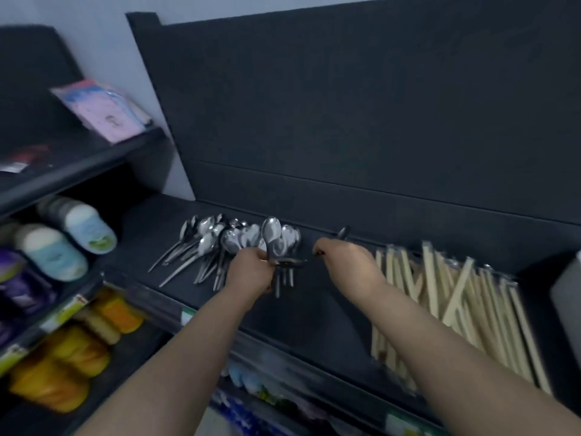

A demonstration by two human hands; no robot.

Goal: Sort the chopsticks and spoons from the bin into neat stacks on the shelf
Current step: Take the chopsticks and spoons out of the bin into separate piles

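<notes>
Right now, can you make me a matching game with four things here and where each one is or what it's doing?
Things:
1 chopsticks
2 spoon pile
3 pink packet
4 left hand

Places or states:
A on the upper left shelf
B gripping the held spoons
C right part of the main shelf
D left part of the main shelf

Pairs: 1-C, 2-D, 3-A, 4-B

Dark back panel [345,121], pale wall [103,58], stocked side shelves [78,171], dim light

A shop: dark shelves [176,212] of stocked goods [78,347], price labels [63,313].
</notes>
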